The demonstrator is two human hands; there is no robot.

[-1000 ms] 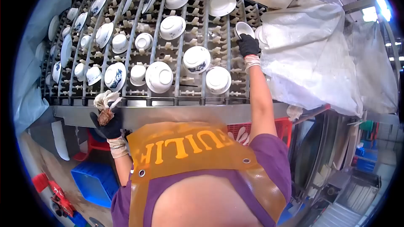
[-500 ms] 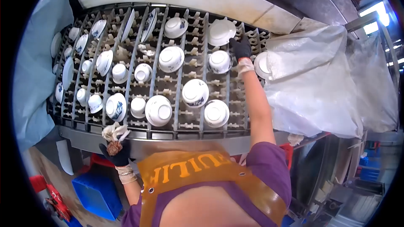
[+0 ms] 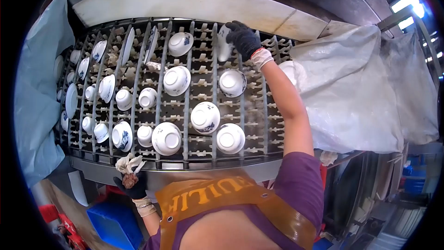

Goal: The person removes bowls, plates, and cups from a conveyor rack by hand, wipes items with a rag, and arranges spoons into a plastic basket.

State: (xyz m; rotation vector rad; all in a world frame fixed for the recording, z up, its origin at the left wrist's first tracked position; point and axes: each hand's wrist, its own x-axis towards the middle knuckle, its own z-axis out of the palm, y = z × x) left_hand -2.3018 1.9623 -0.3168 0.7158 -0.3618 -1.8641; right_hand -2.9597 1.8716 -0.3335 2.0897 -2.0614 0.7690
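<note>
My right hand [image 3: 243,40], in a dark glove, grips a white dish [image 3: 224,46] at the far side of the rack conveyor. The dish is tipped up steeply, and the hand hides part of it. Below it a white bowl [image 3: 232,83] lies upside down, apart from the hand. My left hand [image 3: 133,187], gloved too, is closed around a crumpled wad [image 3: 130,166] at the near metal edge. Pale folds stick up from this wad, with a reddish-brown lump below; its kind is unclear.
Several white bowls, cups and plates, many blue-patterned, sit on the pegged conveyor [image 3: 201,97]. Plastic curtains hang at its left [image 3: 39,88] and right ends [image 3: 344,92]. A blue bin [image 3: 115,222] stands low at left. A pale panel [image 3: 194,3] borders the far side.
The white dish has gone from lying bottom up to steeply tilted as my right hand moved left with it. My left hand still holds the wad. The view has shifted slightly.
</note>
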